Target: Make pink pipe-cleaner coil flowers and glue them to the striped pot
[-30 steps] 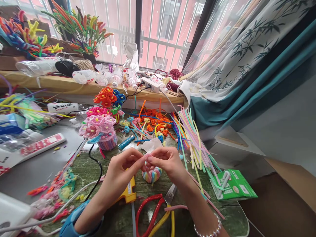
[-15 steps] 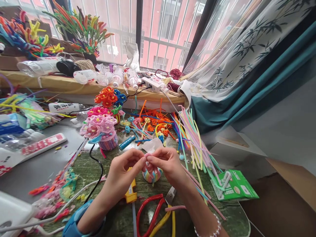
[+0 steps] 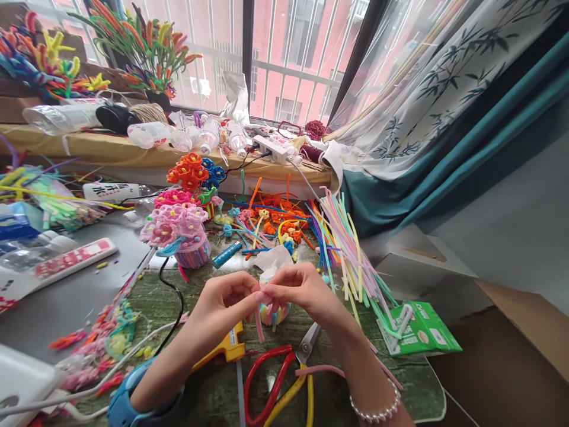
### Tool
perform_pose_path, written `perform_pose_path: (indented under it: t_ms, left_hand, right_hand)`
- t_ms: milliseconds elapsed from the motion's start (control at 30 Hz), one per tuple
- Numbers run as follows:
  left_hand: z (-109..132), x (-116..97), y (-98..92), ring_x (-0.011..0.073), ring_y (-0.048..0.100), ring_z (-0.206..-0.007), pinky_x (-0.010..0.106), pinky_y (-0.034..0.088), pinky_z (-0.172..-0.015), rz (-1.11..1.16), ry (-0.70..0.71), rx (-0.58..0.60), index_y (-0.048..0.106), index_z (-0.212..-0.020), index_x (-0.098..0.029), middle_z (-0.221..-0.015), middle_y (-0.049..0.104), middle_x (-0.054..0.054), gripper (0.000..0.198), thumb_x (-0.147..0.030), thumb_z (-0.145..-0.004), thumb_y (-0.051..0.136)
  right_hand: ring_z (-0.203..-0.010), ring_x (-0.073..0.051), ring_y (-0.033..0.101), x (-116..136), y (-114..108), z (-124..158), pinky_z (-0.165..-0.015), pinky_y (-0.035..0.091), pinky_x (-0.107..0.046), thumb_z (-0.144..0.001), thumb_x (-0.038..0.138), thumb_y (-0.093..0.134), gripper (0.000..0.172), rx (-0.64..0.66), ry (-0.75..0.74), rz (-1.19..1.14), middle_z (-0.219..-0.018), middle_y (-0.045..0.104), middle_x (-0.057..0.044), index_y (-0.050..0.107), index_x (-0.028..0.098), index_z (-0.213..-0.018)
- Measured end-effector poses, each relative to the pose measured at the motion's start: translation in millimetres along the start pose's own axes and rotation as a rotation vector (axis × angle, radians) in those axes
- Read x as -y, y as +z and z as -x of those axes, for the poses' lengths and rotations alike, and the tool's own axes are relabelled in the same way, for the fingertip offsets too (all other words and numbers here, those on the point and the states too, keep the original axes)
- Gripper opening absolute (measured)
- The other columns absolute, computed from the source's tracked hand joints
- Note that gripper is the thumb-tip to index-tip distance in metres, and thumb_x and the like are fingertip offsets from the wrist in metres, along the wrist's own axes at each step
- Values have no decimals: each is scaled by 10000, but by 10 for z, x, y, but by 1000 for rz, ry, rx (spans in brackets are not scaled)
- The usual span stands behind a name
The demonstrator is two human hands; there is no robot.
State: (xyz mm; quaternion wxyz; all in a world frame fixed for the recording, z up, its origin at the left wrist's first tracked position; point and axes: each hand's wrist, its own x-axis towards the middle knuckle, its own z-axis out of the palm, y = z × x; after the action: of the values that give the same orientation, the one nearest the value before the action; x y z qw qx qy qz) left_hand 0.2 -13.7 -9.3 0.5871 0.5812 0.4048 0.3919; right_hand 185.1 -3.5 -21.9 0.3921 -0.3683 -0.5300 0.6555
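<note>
A pink pipe cleaner [image 3: 259,326] is pinched between the fingertips of my left hand [image 3: 233,302] and my right hand [image 3: 300,293], which meet at the middle of the view. One end of it hangs down below the fingers; the rest is mostly hidden by them. Behind my hands stands a small pot wrapped in pastel stripes [image 3: 274,314], partly covered, with a white sheet [image 3: 274,260] behind it. Below lie scissors with red handles [image 3: 267,385] and a yellow glue gun [image 3: 232,344] with a glue stick in it.
At the left stands a pink pipe-cleaner flower pot [image 3: 193,252]. A teal lighter-like stick [image 3: 227,254] lies beside it. Loose pastel pipe cleaners [image 3: 344,237] and a green packet [image 3: 424,329] are at the right. A black cable [image 3: 180,299] crosses the left of the table.
The pink pipe cleaner, curled up at the fingertips before, now has an end hanging down under my left fingers. Both hands stay together; the view has shifted slightly.
</note>
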Motion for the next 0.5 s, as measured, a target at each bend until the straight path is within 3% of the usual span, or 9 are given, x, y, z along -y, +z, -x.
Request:
perform_pose_path:
  t_ms: [200, 333, 500]
  left_hand:
    - [-6, 88, -86, 124, 470, -578, 212, 319, -508, -102, 23, 99, 676, -703, -161, -635, 575, -5, 339, -479, -816, 709]
    - [-4, 105, -126, 142, 500, -602, 216, 368, -514, -133, 37, 100, 677, -718, -162, -645, 591, 6, 329, -475, -809, 714]
    - [-6, 100, -133, 123, 457, -566, 201, 338, -484, -161, 46, 85, 665, -695, -162, -607, 539, -16, 327, -467, -793, 731]
  right_hand:
    - [-469, -98, 581, 2, -40, 2, -429, 434, -191, -723, 477, 835, 349, 84, 15, 25, -565, 691, -7, 760, 137, -709]
    - [-483, -98, 585, -4, -28, 2, -438, 433, -189, -749, 497, 810, 364, 85, -1, 40, -585, 701, -13, 766, 136, -728]
    - [-515, -122, 629, 17, -21, 27, -451, 446, -201, -722, 484, 833, 349, 74, 32, 50, -634, 728, -27, 785, 143, -784]
